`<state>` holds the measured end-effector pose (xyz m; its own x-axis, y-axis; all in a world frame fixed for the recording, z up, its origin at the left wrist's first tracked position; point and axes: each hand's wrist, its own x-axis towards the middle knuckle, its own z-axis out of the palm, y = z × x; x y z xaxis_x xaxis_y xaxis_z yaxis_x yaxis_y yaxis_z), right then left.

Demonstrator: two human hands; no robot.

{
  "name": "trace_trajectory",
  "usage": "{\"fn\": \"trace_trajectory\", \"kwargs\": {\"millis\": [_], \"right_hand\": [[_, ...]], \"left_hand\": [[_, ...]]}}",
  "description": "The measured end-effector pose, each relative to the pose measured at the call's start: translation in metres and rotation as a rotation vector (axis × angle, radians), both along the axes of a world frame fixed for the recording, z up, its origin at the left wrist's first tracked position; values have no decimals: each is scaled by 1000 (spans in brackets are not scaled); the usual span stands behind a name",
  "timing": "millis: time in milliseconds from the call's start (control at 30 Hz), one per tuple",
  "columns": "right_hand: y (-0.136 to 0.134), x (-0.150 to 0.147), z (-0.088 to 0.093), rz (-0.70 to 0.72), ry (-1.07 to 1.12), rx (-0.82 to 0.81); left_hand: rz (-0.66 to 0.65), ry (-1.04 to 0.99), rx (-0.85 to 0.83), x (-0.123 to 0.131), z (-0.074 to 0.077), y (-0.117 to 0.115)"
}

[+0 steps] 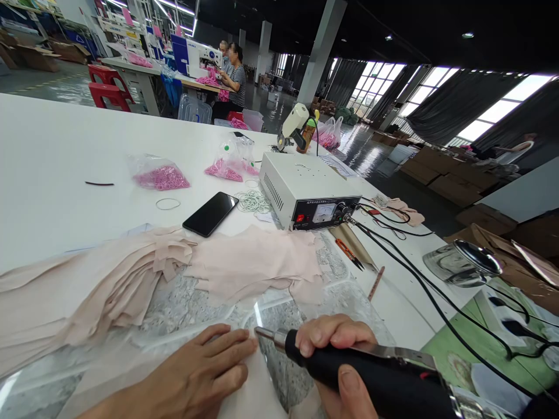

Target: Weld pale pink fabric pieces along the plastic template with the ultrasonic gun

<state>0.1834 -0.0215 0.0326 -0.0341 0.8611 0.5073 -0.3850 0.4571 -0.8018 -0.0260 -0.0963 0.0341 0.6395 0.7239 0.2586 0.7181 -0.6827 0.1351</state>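
My left hand (196, 369) lies flat on a pale pink fabric piece (255, 387), fingers stretched toward the right. My right hand (340, 355) is wrapped round a black handheld tool (371, 372) with a metal tip. That tip points left and sits just beside my left fingertips, near the fabric's edge; whether it touches the fabric I cannot tell. Beyond my hands, a stack of pale pink fabric (257, 259) lies on a clear sheet over a grey marbled surface (279, 314). A larger, fanned pile of pink fabric (100, 279) is at the left.
A white control box (310, 186) stands at centre, with black cables (419, 279) running right. Around it are a phone (211, 214), bags of pink pieces (161, 176), orange snips (348, 253) and a glass pot (460, 263). People (236, 75) work at a sewing machine behind.
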Motion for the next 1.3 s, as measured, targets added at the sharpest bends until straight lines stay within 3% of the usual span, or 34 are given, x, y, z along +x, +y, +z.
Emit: {"fn": "trace_trajectory", "kwargs": {"millis": [400,700,933,1300], "right_hand": [[1,3,-5,72,-24,12],[5,0,-2,100,18,6],[9,8,1,71,121,-29],[7,6,-6,97,65,-34]], "left_hand": [[17,-57,-17,-2,-1,-1],[3,-116,-22,-6,-16,-3],[-57,-28,3,-11,-23,-3],[-68,51,-69,-11,-18,-3]]}}
